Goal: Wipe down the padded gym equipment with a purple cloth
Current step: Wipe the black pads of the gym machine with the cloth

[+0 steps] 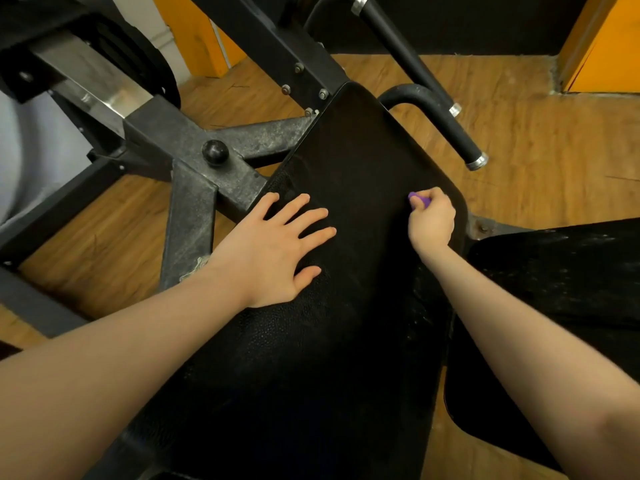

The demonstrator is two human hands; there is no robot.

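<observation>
While the left hand (273,247) lies flat with spread fingers on the black padded bench (346,174), the right hand (431,220) grips a bunched purple cloth (419,199) near the pad's right edge. Wooden flooring (540,133) and orange panels (602,39) surround the bench's scuffed steel frame (194,209).

Floor (519,109): wood-look planks in a warm brown — worn and scuffed.
Walls: dark upper wall (467,22); orange panels (602,46) stood at right and back left.
Light: soft, even — indoors.
</observation>
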